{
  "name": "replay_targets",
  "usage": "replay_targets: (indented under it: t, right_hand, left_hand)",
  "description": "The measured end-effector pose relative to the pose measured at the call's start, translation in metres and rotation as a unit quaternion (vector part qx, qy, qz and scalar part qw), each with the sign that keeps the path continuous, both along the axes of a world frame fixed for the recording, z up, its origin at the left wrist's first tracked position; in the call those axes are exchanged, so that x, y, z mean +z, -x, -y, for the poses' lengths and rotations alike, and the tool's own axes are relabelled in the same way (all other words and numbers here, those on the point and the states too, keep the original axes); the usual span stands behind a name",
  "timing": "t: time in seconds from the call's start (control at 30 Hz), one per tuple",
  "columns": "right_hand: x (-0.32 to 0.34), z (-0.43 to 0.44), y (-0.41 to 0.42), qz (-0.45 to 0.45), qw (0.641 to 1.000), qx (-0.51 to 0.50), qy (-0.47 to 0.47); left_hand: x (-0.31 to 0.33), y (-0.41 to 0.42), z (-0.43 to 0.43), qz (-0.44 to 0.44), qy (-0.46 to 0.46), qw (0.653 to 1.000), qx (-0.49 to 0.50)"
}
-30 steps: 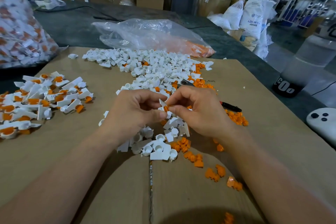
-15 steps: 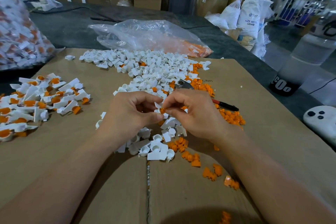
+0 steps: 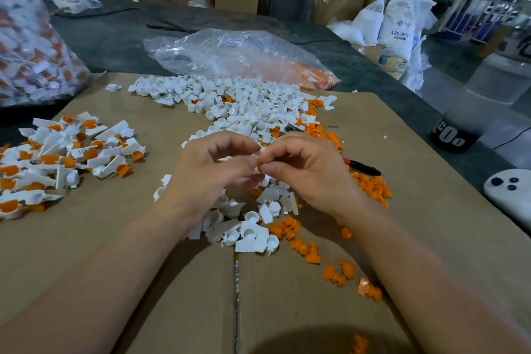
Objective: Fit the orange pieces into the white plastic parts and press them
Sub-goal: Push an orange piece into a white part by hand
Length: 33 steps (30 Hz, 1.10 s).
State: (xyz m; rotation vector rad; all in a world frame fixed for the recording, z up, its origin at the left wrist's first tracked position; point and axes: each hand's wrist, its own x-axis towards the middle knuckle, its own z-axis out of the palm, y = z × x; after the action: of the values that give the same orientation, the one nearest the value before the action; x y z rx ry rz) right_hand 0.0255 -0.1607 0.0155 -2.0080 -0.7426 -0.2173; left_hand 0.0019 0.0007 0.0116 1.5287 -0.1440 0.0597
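My feed evenly lit, soft daylight from the far right, dark shadow on the cardboard at bottom, wide-angle bending at edges, left bag blurred.

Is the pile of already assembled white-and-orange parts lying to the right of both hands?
No, the assembled pile lies on the cardboard, left of the left hand.

A black-and-red tool lies on the cardboard, near a white controller.

Parts heap before bag, on cardboard
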Motion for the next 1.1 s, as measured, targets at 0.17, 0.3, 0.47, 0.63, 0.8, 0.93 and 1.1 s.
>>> replay_targets:
  t: [0.17, 0.3, 0.47, 0.63, 0.8, 0.93, 1.1]
  right_hand:
    - [0.0023, 0.0001, 0.0015, -0.018, 1.000, 0.023, -0.011]
    - [0.0028, -0.0011, 0.0011, -0.056, 0.998, 0.009, -0.027]
    - [0.0011, -0.0006, -0.0002, -0.143, 0.990, 0.001, -0.021]
    - [0.0011, -0.0021, 0.0017, -0.146, 0.989, 0.007, -0.031]
    - [0.0004, 0.0002, 0.0009, -0.136, 0.990, 0.000, -0.025]
    - [0.0015, 0.0010, 0.0011, -0.145, 0.989, 0.004, -0.023]
    - [0.0022, 0.0023, 0.0002, -0.148, 0.989, 0.004, -0.018]
  left_hand:
    - [0.0014, -0.0029, -0.0017, -0.052, 0.075, 0.995, -0.037]
    - [0.0013, -0.0017, -0.0015, -0.025, 0.036, 0.999, -0.031]
    - [0.0020, -0.0005, -0.0016, -0.001, 0.004, 1.000, -0.030]
    - [0.0026, -0.0007, -0.0022, 0.003, 0.013, 1.000, -0.023]
    - [-0.0002, 0.0002, -0.0010, 0.041, -0.075, 0.996, 0.022]
    - [-0.0010, 0.0004, 0.0002, 0.049, -0.058, 0.997, 0.017]
    - [0.0007, 0.0007, -0.0012, 0.062, -0.062, 0.996, 0.007]
